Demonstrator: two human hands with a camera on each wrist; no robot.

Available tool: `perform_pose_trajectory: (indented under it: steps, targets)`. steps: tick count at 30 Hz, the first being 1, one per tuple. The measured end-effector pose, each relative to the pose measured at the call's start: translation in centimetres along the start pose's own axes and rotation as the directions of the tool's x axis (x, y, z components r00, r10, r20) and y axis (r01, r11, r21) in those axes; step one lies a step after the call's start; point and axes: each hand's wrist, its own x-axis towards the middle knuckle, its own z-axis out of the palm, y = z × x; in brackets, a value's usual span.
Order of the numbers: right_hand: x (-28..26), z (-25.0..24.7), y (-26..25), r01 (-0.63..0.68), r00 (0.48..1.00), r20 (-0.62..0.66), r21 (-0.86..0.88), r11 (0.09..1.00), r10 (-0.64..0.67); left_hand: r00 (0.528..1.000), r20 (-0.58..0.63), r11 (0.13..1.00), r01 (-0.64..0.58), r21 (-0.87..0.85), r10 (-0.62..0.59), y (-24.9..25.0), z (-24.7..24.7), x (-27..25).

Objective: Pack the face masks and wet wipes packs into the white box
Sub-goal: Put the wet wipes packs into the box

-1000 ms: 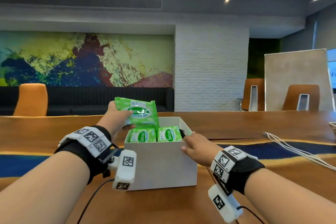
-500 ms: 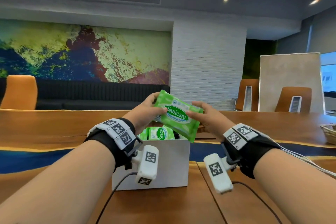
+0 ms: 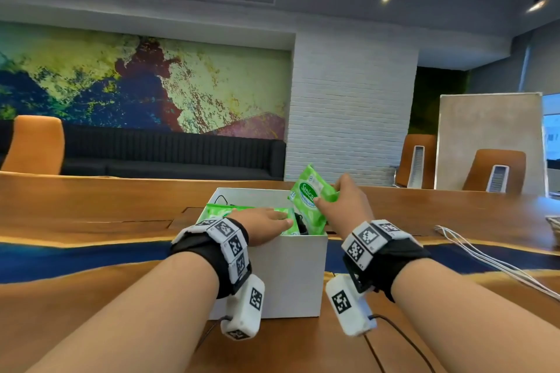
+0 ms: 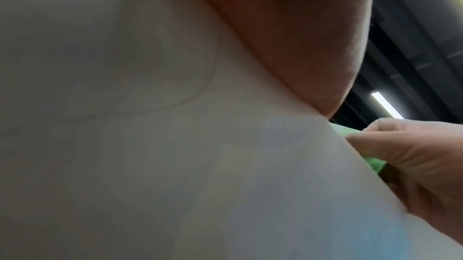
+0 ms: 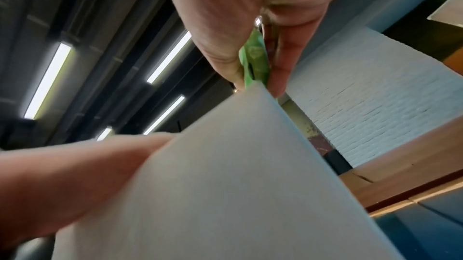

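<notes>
A white box (image 3: 288, 275) stands open on the wooden table. My right hand (image 3: 339, 206) pinches a green wet wipes pack (image 3: 309, 200) upright, its lower end inside the box at the right side. In the right wrist view the thumb and fingers (image 5: 280, 66) clamp the green pack (image 5: 254, 60) just above the box wall (image 5: 225, 185). My left hand (image 3: 266, 224) lies flat, fingers straight, on green packs (image 3: 218, 210) lying in the box. A black item (image 3: 301, 222) shows between the packs. The left wrist view is filled by the box wall (image 4: 150, 125).
White cables (image 3: 485, 254) run across the table at the right. A basket edge (image 3: 554, 222) sits at the far right. Orange chairs (image 3: 33, 145) and a dark sofa stand beyond the table. A blue inlay strip (image 3: 75, 260) crosses the tabletop.
The pack passed from my left hand to my right hand and came down into the box's right side. My left hand dropped onto the packs inside the box.
</notes>
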Motion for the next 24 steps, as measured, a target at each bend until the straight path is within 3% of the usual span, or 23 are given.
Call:
perform_pose_trajectory:
  steps: [8, 13, 18, 21, 24]
  targets:
    - [-1.4, 1.8, -1.3, 0.139, 0.988, 0.112, -0.338, 0.931, -0.107, 0.997, -0.08, 1.0, -0.001, -0.026, -0.001, -0.5, 0.6, 0.2]
    - [-1.5, 2.1, -1.6, 0.094, 0.985, 0.171, -0.383, 0.919, -0.03, 0.997, -0.08, 1.0, 0.005, -0.022, -0.006, -0.3, 0.3, -0.2]
    - [-1.4, 1.5, -1.5, 0.143, 0.971, 0.238, -0.537, 0.831, -0.013, 0.996, -0.086, 0.999, 0.0, -0.032, -0.003, -0.3, 0.3, -0.3]
    - [-1.6, 1.6, -1.3, 0.173, 0.956, 0.289, -0.449, 0.877, -0.041, 0.996, -0.093, 0.999, -0.01, -0.049, 0.005, -0.5, 0.4, 0.0]
    - [-2.0, 2.6, -0.9, 0.052, 0.935, 0.355, -0.141, 0.989, 0.002, 0.996, -0.086, 0.999, -0.019, -0.026, 0.016, -0.5, 0.6, 0.2]
